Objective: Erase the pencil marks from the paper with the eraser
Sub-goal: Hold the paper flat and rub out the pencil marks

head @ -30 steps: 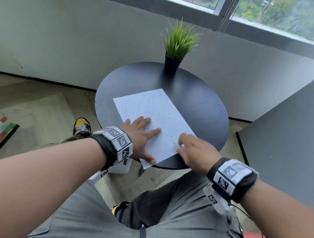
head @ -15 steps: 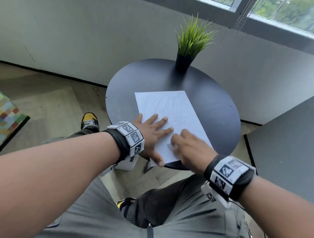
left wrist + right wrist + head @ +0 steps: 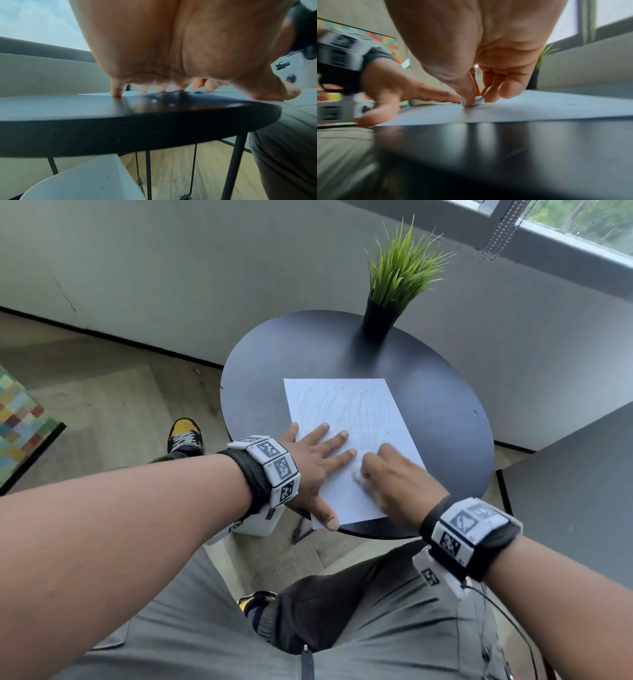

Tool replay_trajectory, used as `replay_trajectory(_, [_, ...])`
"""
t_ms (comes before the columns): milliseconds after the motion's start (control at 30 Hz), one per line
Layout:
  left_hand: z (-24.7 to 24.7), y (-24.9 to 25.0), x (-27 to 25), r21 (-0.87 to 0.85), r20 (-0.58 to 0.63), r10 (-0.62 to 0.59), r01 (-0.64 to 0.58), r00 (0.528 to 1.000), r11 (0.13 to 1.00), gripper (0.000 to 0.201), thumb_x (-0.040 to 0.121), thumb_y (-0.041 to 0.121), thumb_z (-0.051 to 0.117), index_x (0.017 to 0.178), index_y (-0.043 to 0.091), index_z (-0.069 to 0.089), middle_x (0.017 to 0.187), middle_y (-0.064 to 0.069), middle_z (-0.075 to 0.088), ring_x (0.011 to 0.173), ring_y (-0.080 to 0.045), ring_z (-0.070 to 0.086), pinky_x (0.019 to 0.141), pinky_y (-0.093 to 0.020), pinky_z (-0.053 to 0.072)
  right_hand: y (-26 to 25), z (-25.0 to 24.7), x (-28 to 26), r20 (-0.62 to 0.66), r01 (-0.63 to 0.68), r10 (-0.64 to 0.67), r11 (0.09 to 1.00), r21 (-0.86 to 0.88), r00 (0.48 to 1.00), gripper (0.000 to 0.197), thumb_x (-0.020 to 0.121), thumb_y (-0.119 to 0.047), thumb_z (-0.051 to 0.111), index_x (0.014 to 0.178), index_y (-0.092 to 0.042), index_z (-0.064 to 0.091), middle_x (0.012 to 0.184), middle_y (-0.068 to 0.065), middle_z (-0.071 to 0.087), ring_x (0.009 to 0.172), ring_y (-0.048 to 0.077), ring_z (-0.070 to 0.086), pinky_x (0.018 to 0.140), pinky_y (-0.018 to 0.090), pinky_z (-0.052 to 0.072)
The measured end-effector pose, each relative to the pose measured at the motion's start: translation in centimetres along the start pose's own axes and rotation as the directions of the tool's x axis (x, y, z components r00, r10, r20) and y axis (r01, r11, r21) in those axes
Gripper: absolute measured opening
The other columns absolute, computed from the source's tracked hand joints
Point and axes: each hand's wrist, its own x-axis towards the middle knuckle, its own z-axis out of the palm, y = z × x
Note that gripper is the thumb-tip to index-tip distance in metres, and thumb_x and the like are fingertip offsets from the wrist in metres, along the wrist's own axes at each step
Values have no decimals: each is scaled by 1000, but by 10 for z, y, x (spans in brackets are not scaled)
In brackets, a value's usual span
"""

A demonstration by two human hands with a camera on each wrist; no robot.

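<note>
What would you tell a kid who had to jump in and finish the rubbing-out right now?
Left hand: flat, fingers spread, pressing the paper down near its left edge.
Right hand: pinches the small white eraser against the paper's near part.
The paper lies on the round black table, with the potted plant at the far edge.
Done: hard to tell; the near part looks mostly blank.
Left: faint pencil scribbles cover the far half. Keep the sheet pinned and work the eraser away from you.
</note>
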Motion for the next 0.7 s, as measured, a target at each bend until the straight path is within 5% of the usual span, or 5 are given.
replay_trajectory(100, [1, -1, -4, -27, -37, -54, 53, 998, 998, 127, 59, 97, 44, 155, 33, -11, 162, 0, -22, 149, -26, -19, 117, -61, -1, 28, -4, 11, -17, -199, 200, 980, 27, 980, 30, 99, -44, 43, 99, -15, 51, 103, 6, 46, 89, 33, 55, 81, 41, 48])
replay_trajectory(267, [12, -7, -16, -100, -90, -155, 146, 984, 984, 125, 58, 99, 36, 155, 33, -8, 163, -1, -18, 149, -25, -17, 118, -60, 0, 44, 0, 9, -56, -252, 267, 949, 189, 962, 20, 100, -33, 45, 111, -19, 55, 108, 5, 56, 98, 28, 55, 86, 39, 46])
replay_trajectory(400, [11, -5, -12, -132, -75, -164, 153, 984, 979, 125, 56, 99, 40, 154, 37, -7, 163, 4, -20, 149, -24, -19, 117, -60, -4, 35, -10, 16, -5, -285, 347, 779, 559, 938, 17, 96, -18, 44, 100, -24, 59, 82, 4, 66, 74, 25, 64, 67, 39, 57])
replay_trajectory(500, [10, -5, -12, -157, -74, -174, 161, 982, 974, 121, 57, 97, 40, 153, 41, -5, 162, 6, -20, 149, -22, -21, 116, -59, -8, 32, -13, 20, 48, -315, 381, 679, 663, 923, 18, 92, -13, 48, 93, -20, 65, 78, 6, 66, 62, 21, 64, 61, 37, 59])
replay_trajectory(700, [11, -5, -12, -168, -82, -170, 154, 982, 974, 121, 56, 97, 43, 153, 42, -4, 162, 8, -20, 149, -22, -20, 117, -59, -7, 30, -12, 31, 45, -277, 311, 763, 584, 949, 16, 85, -39, 68, 93, -26, 62, 84, -5, 67, 75, 20, 66, 78, 42, 57])
